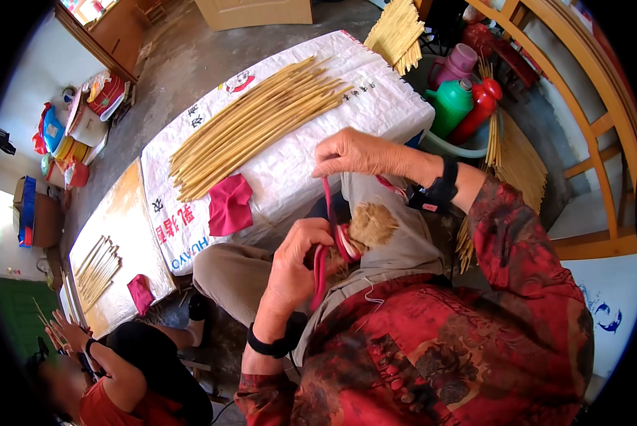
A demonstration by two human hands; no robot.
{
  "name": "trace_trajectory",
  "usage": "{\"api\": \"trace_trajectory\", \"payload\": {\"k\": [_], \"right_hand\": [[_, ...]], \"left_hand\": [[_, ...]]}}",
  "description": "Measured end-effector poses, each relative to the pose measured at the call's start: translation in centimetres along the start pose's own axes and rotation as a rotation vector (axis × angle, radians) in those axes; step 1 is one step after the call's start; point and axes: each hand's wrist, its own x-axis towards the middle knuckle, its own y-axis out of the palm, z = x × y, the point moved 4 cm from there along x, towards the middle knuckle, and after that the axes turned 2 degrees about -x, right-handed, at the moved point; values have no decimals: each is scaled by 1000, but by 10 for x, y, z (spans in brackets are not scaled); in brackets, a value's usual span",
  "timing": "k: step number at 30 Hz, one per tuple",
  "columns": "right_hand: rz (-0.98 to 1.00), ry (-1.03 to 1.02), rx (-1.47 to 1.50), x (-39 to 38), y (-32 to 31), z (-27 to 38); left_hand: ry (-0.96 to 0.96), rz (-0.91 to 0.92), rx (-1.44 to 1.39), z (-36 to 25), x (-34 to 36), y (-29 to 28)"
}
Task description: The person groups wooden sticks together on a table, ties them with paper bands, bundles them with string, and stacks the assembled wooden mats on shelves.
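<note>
Two sets of fingers grip a red strip (329,202) mid-frame: the right hand (357,151), palm down, pinches it above; the left hand (297,259) curls round it below. It runs near-vertically down to a straw bundle (373,224), whose tuft points right. Red and blue print (187,221) marks the surface's white cover (284,186), left of centre.
</note>
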Motion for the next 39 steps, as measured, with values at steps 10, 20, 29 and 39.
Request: {"api": "trace_trajectory", "payload": {"k": [10, 20, 29, 39], "right_hand": [[-177, 98, 198, -61, 92, -8], [-164, 41, 210, -101, 41, 47], [-244, 339, 827, -70, 35, 8], [-124, 539, 938, -126, 38, -5]], "left_hand": [[-121, -526, -468, 34, -4, -21], [-161, -384, 50, 81, -10, 5], [-40, -135, 159, 35, 0, 52], [-68, 269, -82, 15, -6, 67]]}}
